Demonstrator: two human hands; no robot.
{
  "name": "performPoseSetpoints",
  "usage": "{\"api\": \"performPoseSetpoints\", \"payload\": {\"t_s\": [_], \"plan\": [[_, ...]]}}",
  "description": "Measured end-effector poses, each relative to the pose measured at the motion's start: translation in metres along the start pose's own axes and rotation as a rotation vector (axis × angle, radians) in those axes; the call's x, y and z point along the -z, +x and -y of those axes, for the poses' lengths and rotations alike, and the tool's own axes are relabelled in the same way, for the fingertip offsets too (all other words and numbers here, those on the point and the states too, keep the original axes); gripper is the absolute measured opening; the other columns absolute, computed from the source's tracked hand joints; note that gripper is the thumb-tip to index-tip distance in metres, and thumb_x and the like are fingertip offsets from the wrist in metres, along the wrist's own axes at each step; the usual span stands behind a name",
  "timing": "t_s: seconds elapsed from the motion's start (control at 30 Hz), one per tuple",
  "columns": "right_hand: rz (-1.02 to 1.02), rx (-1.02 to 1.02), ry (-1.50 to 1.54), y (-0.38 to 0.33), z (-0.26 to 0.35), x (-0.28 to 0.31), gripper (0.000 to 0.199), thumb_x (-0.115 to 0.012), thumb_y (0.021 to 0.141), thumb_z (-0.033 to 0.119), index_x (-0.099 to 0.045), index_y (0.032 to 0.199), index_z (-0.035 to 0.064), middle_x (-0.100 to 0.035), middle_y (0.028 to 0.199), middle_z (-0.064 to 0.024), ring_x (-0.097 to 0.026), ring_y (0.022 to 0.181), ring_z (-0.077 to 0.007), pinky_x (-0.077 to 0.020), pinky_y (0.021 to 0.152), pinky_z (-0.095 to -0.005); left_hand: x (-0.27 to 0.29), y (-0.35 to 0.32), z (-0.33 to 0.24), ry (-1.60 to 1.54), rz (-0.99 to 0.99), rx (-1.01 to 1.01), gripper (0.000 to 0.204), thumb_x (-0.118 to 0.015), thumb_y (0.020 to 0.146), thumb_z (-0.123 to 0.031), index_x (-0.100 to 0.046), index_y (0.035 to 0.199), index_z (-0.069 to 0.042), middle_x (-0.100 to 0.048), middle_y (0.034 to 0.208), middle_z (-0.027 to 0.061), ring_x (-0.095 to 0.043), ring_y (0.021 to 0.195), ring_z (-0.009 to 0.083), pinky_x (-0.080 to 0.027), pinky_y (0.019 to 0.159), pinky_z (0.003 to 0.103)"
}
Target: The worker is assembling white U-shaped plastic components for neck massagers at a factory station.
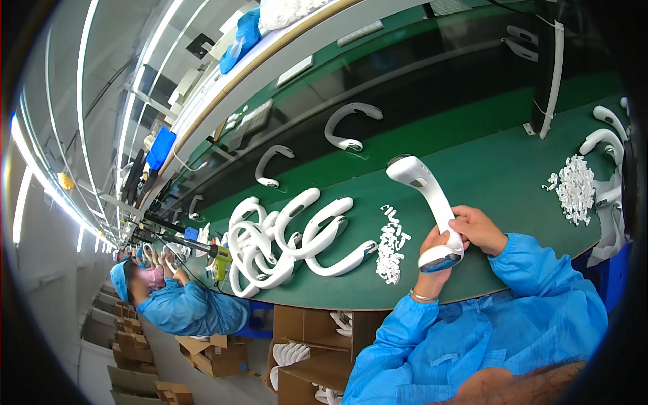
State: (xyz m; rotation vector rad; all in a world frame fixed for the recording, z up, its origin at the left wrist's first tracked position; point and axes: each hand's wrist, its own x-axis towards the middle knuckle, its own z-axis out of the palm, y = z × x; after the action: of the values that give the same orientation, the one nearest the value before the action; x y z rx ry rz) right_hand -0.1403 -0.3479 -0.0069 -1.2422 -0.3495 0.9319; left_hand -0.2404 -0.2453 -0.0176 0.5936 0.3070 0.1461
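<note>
A white curved neck fan (pixel 433 197) is held up over the green bench, one end raised and its dark, glossy end low. My left hand (pixel 435 260) is closed around the lower end from beneath. With the fingers bent against the fan's edge, my right hand (pixel 478 229) grips it near the same end; whether a small part sits under those fingertips is hidden. Left of my hands lies a small heap of white plastic pieces (pixel 389 253). Beyond it is a pile of similar white neck fans (pixel 270 246).
A larger heap of small white pieces (pixel 576 189) lies at the right, near more neck fans (pixel 603 140). Two fans rest on the dark conveyor belt (pixel 432 111) behind. A green electric screwdriver (pixel 221 262) hangs at the left, near a co-worker (pixel 185 300). Cardboard boxes (pixel 314 327) stand below the bench.
</note>
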Motion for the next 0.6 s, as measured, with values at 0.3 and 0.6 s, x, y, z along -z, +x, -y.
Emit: {"api": "performPoseSetpoints", "payload": {"t_s": [0.3,0.6], "plan": [[0.062,-0.114,-0.077,0.034,0.015,-0.004,0.034,-0.057,0.087,0.009,-0.049,0.118,-0.0032,-0.065,0.089,-0.0103,-0.064,0.07,-0.0132,-0.0523,0.052,-0.0256,0.0,0.014,-0.015,0.252,-0.06,-0.091,0.04,-0.041,0.094,-0.011,-0.035,0.132,0.001,-0.06,0.104,0.0147,-0.065,0.083,0.0212,-0.056,0.07,0.031],[-0.18,0.139,-0.011,0.08,0.018,0.019,0.03,-0.064,0.079,-0.001,-0.058,0.108,-0.0024,-0.065,0.09,-0.0096,-0.062,0.07,-0.0131,-0.0511,0.061,-0.0268,-0.014,0.003,-0.048,0.779,-0.248,-0.18,0.056,-0.046,0.096,-0.022,-0.021,0.144,-0.007,-0.054,0.12,0.0176,-0.061,0.097,0.0194,-0.054,0.07,0.029]]}}
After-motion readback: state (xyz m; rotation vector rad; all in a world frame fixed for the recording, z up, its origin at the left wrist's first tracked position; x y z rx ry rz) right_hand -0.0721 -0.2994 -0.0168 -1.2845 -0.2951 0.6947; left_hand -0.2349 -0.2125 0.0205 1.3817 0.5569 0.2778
